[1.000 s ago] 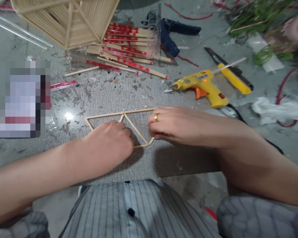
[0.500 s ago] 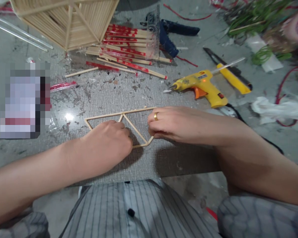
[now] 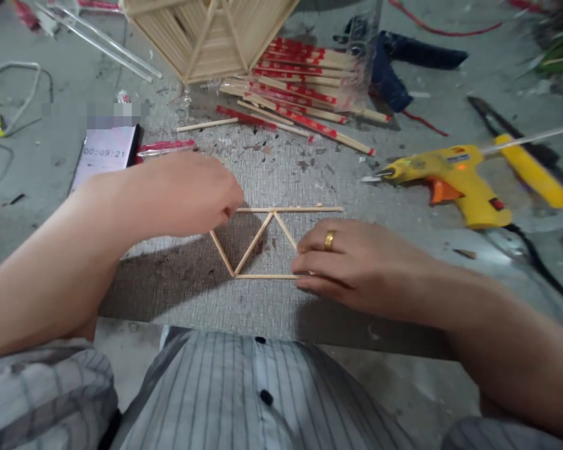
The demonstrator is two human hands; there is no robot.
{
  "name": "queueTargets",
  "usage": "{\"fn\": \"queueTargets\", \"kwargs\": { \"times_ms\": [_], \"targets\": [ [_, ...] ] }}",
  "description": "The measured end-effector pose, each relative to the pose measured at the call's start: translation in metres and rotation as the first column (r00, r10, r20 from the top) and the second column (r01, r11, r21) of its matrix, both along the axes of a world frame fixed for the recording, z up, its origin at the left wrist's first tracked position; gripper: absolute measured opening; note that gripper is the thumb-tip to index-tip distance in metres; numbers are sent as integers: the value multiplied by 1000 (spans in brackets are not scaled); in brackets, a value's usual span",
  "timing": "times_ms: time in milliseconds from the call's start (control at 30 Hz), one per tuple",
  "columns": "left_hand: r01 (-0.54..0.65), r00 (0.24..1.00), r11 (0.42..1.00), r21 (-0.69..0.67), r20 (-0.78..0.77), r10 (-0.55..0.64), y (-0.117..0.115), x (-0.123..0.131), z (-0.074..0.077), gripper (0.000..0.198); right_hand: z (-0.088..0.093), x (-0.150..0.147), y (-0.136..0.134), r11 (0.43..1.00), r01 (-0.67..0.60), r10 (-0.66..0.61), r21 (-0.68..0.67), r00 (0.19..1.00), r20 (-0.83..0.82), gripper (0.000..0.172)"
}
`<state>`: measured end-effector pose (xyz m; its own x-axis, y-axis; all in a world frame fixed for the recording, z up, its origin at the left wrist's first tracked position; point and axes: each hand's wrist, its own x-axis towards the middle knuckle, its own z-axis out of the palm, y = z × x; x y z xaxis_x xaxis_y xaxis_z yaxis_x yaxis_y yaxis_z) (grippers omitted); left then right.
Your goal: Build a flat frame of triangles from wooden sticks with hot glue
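A flat frame of thin wooden sticks [image 3: 253,245], joined in triangles, lies on the grey table near its front edge. My left hand [image 3: 192,192] is closed over the frame's upper left corner, its fingertips mostly hidden behind the hand. At the lower right corner, my right hand [image 3: 331,259], with a gold ring on one finger, pinches the frame where a slanted stick meets the bottom one. The right end of the long top stick extends past the slanted sticks, free of both hands.
A yellow glue gun [image 3: 460,181] with an orange trigger lies at right, beside a yellow-handled cutter [image 3: 535,169]. Red-marked chopsticks [image 3: 304,94] are spread at the back, next to a larger stick-built structure [image 3: 216,44]. A phone [image 3: 106,150] showing a timer lies behind my left arm.
My left hand has moved from the frame's lower middle up to its upper left corner. My right hand has shifted down from the top stick's end to the lower right corner. The view has swung left.
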<state>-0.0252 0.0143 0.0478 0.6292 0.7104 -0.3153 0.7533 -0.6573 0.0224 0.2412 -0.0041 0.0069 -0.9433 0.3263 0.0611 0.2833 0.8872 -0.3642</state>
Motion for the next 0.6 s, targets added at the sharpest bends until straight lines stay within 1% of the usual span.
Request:
{"fn": "queueTargets", "kwargs": {
  "times_ms": [33,67,100,133,167,267,333,433,600],
  "targets": [
    [67,997,996,-57,-40,-70,-5,2,1,25,-2,-4,-4,1000,-13,12,23,1000,6,23],
    [116,993,991,-69,-25,-118,-10,5,2,25,-4,-9,-7,999,-21,20,41,1000,22,21],
    [137,990,986,-93,-14,-139,-16,9,4,26,-6,-12,-10,998,-28,25,56,999,39,19],
    [126,991,986,-107,-22,-130,-22,14,5,27,-7,-15,-12,997,-27,23,69,998,52,18],
    [139,989,979,-150,-23,-144,-26,19,7,26,-9,-17,-13,996,-22,17,83,998,60,18],
    [140,984,961,-240,-74,-162,-33,31,10,23,-12,-19,-14,991,-11,3,130,998,61,22],
    [130,980,959,-251,-116,-163,-35,35,11,22,-12,-20,-14,988,-16,10,152,999,40,26],
    [139,976,965,-222,-135,-171,-36,36,11,25,-12,-20,-15,986,-14,13,166,1000,7,29],
    [164,981,966,-199,-67,-180,-36,34,11,26,-12,-21,-15,984,-2,2,180,1000,3,30]
  ]
}}
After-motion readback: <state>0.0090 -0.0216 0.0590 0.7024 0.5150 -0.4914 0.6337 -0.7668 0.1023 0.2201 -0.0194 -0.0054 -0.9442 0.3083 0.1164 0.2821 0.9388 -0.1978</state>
